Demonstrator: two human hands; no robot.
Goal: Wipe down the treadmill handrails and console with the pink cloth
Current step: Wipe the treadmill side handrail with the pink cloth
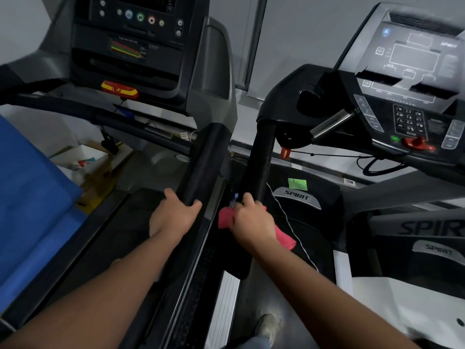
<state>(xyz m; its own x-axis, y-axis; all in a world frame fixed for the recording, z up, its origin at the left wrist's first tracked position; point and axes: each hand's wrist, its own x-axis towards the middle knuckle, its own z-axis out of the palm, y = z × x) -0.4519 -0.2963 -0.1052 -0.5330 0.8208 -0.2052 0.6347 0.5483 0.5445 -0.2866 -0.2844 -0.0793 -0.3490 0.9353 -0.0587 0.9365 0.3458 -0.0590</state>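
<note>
Pink cloth [285, 237] is all crumpled and soft-looking, squeezed by the right hand [251, 219] around the lower end of the skinny, rough black foam handrail [261, 157]. The left hand [173, 215] has its fingers curled tight over the fatter, smooth padded rail [201, 162] next door. Flat grey console [412, 59] sits up top right, with a shiny metal grip bar [332, 123] just beside its keypad.

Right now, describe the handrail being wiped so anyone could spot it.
Find the right treadmill, marked SPIRIT. Its black padded handrail slopes toward the camera beside the left treadmill's rail. Only this one has the right hand holding the pink cloth on it.
</note>
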